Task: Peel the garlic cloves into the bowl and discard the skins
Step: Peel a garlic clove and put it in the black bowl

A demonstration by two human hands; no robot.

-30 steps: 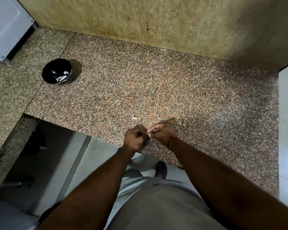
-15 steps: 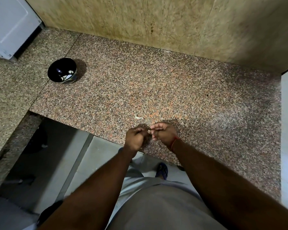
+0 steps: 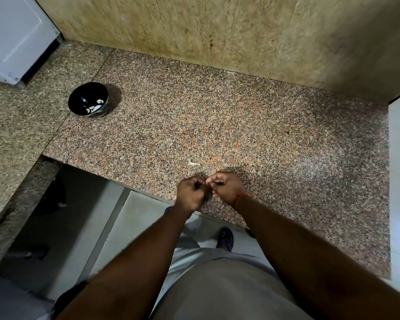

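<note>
While both hands [image 3: 209,189] curl together, pinched item's hidden; bowl [image 3: 88,99] w/ cloves far left.

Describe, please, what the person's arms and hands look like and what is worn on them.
Both forearms are bare, with no sleeves showing and no gloves. The right hand has a thin red thread tied round the wrist. The left hand and its wrist carry nothing I can see: no watch or band. Whether any fingers bear rings is too small to tell.
</note>
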